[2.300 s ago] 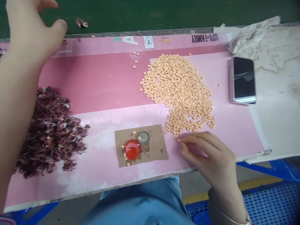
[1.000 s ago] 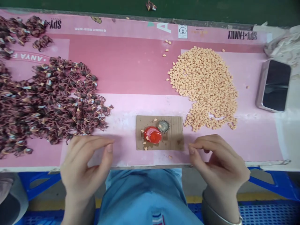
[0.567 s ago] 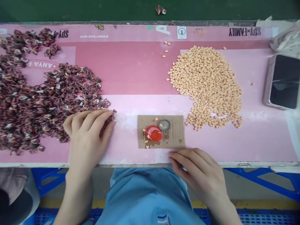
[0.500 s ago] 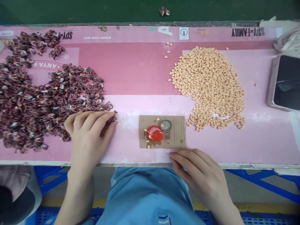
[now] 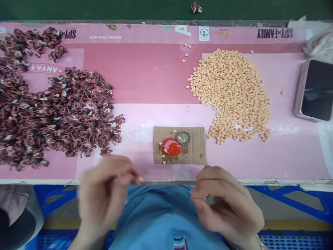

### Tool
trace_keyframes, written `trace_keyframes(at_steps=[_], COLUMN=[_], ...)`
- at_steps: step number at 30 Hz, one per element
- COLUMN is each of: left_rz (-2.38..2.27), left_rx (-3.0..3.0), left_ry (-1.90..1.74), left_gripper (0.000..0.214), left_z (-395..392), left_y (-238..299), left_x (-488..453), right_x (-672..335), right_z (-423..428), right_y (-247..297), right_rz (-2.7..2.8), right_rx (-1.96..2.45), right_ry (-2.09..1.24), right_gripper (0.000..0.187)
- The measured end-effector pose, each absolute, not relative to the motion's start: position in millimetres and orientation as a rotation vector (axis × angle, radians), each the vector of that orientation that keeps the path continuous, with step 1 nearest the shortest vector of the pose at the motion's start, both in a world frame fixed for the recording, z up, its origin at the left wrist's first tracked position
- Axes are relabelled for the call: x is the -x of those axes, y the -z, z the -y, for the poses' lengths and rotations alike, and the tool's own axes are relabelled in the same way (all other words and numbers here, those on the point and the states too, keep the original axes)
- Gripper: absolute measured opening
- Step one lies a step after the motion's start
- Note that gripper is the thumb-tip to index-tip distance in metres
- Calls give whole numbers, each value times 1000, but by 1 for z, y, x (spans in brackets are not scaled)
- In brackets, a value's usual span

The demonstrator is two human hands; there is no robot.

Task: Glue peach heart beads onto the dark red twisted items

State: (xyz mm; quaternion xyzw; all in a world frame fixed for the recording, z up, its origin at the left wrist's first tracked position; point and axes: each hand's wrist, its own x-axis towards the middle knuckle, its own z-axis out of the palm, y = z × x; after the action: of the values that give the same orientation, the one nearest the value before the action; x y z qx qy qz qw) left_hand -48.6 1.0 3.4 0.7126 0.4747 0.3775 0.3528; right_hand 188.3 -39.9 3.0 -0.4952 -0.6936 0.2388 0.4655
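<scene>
My left hand [image 5: 105, 189] is blurred, held at the table's front edge with thumb and fingers pinched on a small dark maroon figurine [image 5: 135, 176], mostly hidden. To its upper left spreads a pile of similar figurines [image 5: 78, 114]. My right hand [image 5: 226, 198] is closed in a pinch just over the front edge; whatever lies between its fingertips is too small to make out. Between and beyond the hands is a piece of cardboard [image 5: 195, 149], with a red cap-like dish [image 5: 172, 147] of wet-looking liquid, a metal bottle cap [image 5: 184, 138] and a few beige bits on it.
A heap of tiny beige pieces [image 5: 231, 93] lies right of centre on the pink printed table sheet [image 5: 140, 76]. At the far right sit a phone-like device [image 5: 314, 90] and a crumpled plastic bag [image 5: 319, 43]. One figurine [image 5: 196, 7] rests on the green surface behind.
My left hand has left the edge of the figurine pile and come toward me with a figurine. My right hand has turned, its thumb now showing in a pinch slightly nearer me.
</scene>
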Motion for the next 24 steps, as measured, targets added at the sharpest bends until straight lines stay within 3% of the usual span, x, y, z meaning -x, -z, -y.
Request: trace_keyframes(at_steps=[4,15,24], left_rz=[-870,-835,-949], left_rx=[-1760,-1198,-1876], left_ry=[-838,-822,-917], left_gripper=[21,30,18], left_z=[10,14,9], left_y=[-14,0,-4], left_x=[19,6,11], right_x=[-173,-180,-184], right_z=[33,36,33], right_y=[-3,2,-11], right_rz=[1682,1741,1921], right_rx=[1107,1029,1226], right_ry=[-629,-698,-485], right_gripper=[14,13,13])
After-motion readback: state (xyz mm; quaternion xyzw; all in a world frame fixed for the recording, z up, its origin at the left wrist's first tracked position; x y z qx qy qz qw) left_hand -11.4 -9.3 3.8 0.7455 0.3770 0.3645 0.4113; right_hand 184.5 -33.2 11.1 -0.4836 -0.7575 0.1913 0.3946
